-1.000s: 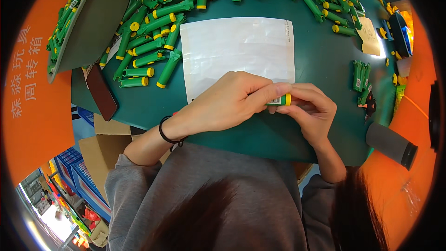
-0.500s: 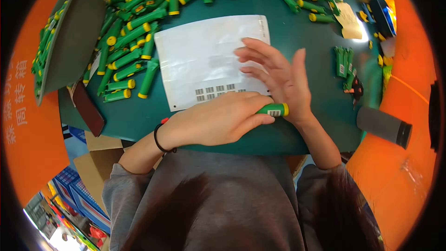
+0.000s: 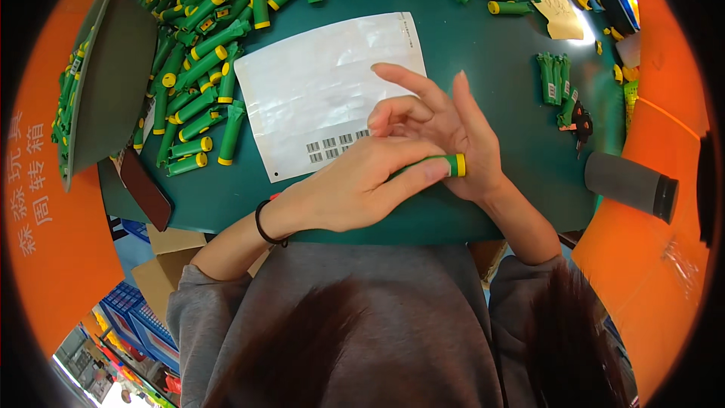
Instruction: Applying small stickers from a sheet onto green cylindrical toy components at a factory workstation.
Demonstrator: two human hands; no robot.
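Observation:
My left hand is closed around a small green tube with a yellow end, its thumb lying along the near side. Most of the tube is hidden by those fingers. Palm up, my right hand stands just beyond, the yellow end close against its palm. Its thumb and index finger stretch out, while other fingers curl and are partly hidden. Under both hands lies a white backing sheet with two short rows of barcode stickers near its lower edge.
Many green tubes with yellow ends heap along the table's far and left sides. Several labelled tubes lie at the right, near a grey cylinder. A grey tray tilts at the left beside a dark red flat case. Orange bins flank the table.
My left thumb has slid over the tube's barcode sticker, which no longer shows. The right hand's fingers have curled inward. The whole view has shifted slightly.

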